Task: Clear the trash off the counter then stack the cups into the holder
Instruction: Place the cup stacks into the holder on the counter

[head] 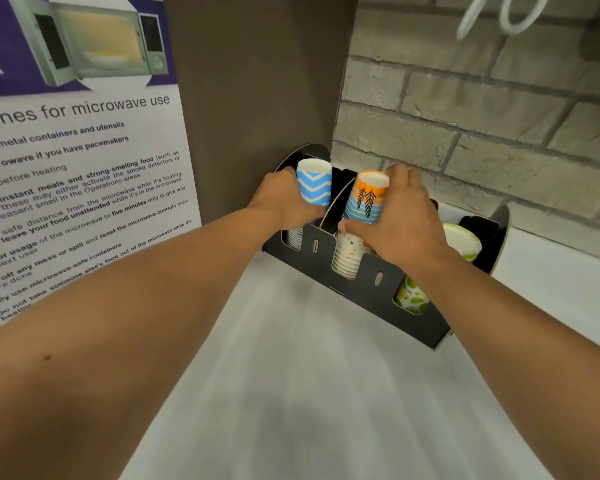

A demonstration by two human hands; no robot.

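A black cup holder (371, 287) with three slots stands on the white counter against the brick wall. My left hand (281, 202) grips a blue-and-white zigzag cup (314, 185), upside down, over the left slot's stack. My right hand (399, 223) grips an orange-and-blue cup with black leaf prints (368, 195), upside down on the middle slot's stack of white cups (347, 258). The right slot holds green-patterned cups (461, 240), partly hidden behind my right wrist.
A microwave guidelines poster (77, 174) covers the panel on the left. A brown panel (257, 98) rises behind the holder. The white counter (309, 375) stretches toward me. White loops (506, 15) hang at the upper right.
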